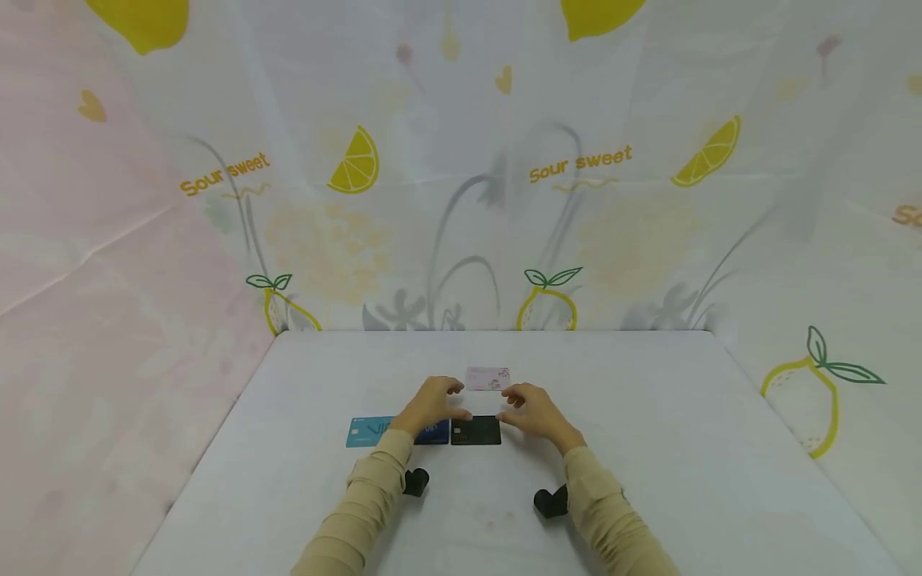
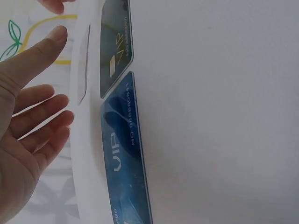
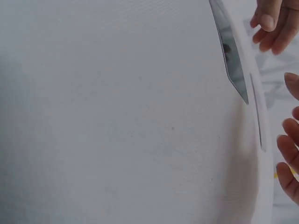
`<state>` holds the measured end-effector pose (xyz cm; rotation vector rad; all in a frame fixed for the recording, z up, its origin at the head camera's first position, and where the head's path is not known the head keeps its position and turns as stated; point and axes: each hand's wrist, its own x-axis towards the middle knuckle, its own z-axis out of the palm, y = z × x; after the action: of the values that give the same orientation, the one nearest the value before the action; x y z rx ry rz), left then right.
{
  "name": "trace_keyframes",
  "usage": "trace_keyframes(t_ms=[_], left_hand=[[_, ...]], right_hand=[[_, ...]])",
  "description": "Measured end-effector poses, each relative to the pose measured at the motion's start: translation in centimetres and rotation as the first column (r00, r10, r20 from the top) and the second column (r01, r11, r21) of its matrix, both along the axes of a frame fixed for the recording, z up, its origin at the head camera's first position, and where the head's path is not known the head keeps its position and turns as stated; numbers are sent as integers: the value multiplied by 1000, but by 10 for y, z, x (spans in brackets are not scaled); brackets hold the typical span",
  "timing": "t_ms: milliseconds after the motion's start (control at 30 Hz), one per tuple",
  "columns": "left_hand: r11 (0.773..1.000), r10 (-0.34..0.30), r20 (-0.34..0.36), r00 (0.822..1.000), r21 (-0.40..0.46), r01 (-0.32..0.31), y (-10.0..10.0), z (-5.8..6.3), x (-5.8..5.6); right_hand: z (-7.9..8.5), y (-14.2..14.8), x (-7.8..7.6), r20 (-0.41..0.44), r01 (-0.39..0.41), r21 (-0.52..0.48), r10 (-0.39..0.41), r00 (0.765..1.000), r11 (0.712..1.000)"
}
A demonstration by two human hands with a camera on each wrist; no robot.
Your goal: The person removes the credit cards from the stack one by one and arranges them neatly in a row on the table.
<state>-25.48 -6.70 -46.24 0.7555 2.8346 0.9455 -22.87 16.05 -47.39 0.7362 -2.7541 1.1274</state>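
My left hand (image 1: 432, 404) hovers over the dark blue card (image 1: 432, 434), fingers loosely bent and holding nothing. Opposite it, my right hand (image 1: 535, 412) is also empty, its thumb near the right edge of a black card (image 1: 476, 431). Just beyond the fingertips lies a pale pink card (image 1: 487, 378) with a flower print. The black card is at the right end of a row, beside the dark blue card and a light blue card (image 1: 367, 432), which my left hand and wrist partly cover. In the left wrist view, the left fingers (image 2: 46, 116) are apart from the cards.
The cards lie flat on a white table (image 1: 648, 416). Behind it hangs a cloth (image 1: 468, 160) printed with lemons and lettering. A black wrist camera (image 1: 415, 482) shows at the left sleeve, and another black camera (image 1: 551, 502) at the right.
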Motion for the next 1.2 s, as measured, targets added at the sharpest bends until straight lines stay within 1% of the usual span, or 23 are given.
trace_keyframes(t_ms=[67, 133, 200, 300, 400, 500, 667, 800, 933, 1033, 1200], left_hand=[[1000, -14, -19, 1000, 0, 14, 2, 2, -2], [1000, -20, -40, 999, -18, 19, 3, 4, -5], [1000, -15, -47, 999, -26, 14, 5, 6, -8], [1000, -7, -49, 999, -9, 7, 9, 10, -14], [1000, -13, -61, 998, 7, 14, 11, 14, -20], [1000, -23, -73, 997, -14, 22, 13, 16, -25], [997, -22, -68, 997, -72, 17, 15, 17, -33], [995, -10, -56, 998, -95, 4, 16, 16, -38], [997, 3, -47, 999, -78, -7, 18, 13, -42], [998, 3, -60, 998, -65, -6, 20, 10, -46], [998, -1, -57, 998, -66, -3, 22, 12, -49]], right_hand=[[2, 0, -1, 3, 10, 5, -10, 1000, 1000], [4, 0, -4, -10, 16, 19, -16, 1000, 1000], [6, 1, -6, -23, 22, 31, -22, 1000, 999], [8, 2, -13, -40, 25, 39, -23, 999, 999], [11, 3, -20, -48, 24, 44, -22, 999, 999], [13, 4, -27, -61, 20, 52, -17, 998, 998], [15, 7, -36, -39, 34, 48, -32, 999, 998], [14, 8, -42, -28, 45, 41, -44, 999, 998], [14, 8, -47, -45, 82, 53, -79, 996, 995], [15, 8, -51, -49, 110, 58, -107, 993, 992], [13, 9, -60, -71, 108, 66, -104, 992, 992]])
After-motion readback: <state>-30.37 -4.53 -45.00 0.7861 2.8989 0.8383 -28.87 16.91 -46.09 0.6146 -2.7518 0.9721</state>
